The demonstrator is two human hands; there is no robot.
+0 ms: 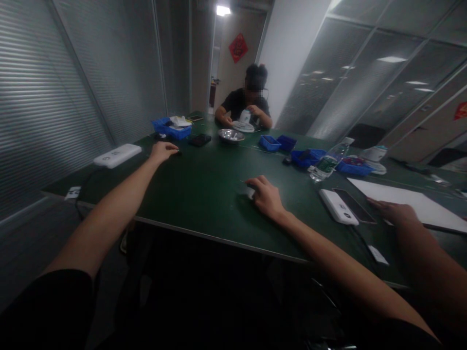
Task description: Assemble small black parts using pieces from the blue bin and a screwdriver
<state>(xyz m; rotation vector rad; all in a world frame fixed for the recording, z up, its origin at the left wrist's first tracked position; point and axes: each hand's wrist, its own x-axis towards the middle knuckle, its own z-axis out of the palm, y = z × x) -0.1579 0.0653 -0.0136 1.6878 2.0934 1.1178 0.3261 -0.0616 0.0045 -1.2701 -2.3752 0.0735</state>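
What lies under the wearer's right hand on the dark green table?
A small white object peeks from beneath the right hand; the rest is covered, its shape unclear.

This is an office meeting room turned into a small assembly workplace. Glass partition walls (365,73) with slatted blinds (44,97) enclose a long dark green table (204,194). Blue parts bins (270,142) stand on it, and a co-worker (244,102) sits at the far end under a ceiling light (223,10).
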